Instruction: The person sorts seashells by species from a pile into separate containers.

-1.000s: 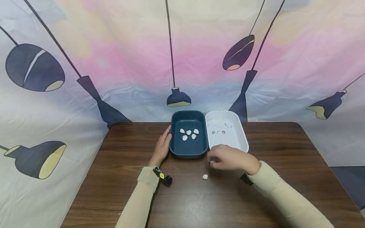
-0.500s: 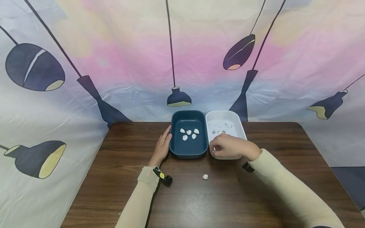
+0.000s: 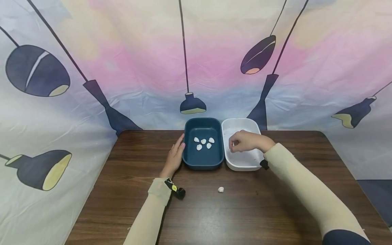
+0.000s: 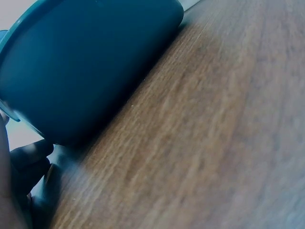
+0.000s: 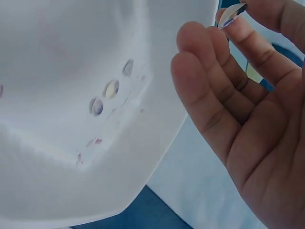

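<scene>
My right hand is above the white tray. In the right wrist view it pinches a small shell between thumb and index finger, the other fingers loosely bent. Three small shells lie in a row on the white tray's floor; in the head view my hand hides them. My left hand rests along the left side of the dark teal tray, fingers fairly straight and touching its wall. Inside the teal tray sit several white shells. One more white shell lies on the table, in front of the trays.
Both trays stand side by side at the far edge of the brown wooden table. A printed cloth backdrop hangs right behind them. Faint pinkish marks show in the white tray.
My right hand, pinching the shell, has moved from the white tray's front edge up and over its middle. The left hand, the trays and the loose shell have stayed in place.
</scene>
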{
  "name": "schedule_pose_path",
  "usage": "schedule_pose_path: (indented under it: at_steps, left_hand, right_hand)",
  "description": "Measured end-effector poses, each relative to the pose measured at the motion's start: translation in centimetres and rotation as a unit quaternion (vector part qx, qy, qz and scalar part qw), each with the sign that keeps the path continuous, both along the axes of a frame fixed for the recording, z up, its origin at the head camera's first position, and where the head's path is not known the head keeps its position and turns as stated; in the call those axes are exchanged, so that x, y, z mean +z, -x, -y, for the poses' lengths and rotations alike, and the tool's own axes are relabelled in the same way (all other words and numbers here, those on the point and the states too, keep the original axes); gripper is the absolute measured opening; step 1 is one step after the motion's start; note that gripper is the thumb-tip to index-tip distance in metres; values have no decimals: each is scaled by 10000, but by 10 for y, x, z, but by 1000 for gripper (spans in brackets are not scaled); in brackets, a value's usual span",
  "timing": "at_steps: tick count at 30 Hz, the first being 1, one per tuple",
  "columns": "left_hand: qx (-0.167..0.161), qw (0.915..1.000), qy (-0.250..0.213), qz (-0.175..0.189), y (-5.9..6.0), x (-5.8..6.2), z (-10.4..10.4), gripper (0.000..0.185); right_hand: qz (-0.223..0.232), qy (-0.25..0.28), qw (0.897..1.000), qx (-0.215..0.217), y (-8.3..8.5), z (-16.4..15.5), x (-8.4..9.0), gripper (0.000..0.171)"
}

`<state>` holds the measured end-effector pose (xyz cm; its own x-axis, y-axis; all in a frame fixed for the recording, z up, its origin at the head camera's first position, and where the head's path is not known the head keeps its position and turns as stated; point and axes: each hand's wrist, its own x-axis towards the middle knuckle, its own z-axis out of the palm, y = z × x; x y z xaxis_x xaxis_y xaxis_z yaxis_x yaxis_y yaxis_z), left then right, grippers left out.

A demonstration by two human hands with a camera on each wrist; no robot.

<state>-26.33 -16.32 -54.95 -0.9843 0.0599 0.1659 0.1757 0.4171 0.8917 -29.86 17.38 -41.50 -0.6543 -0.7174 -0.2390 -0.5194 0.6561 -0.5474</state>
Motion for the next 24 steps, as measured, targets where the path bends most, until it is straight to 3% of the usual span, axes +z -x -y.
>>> schedule_pose_path:
  at_steps: [12, 24]
  left_hand:
    - [25, 10000, -3, -14, 0, -1, 0, 55]
    - [27, 9999, 2, 97, -1, 0, -1, 57]
  right_hand:
    - [398, -562, 9949, -733, 33, 2, -16, 7]
    - [358, -920, 9868, -1280, 47, 9, -37, 15]
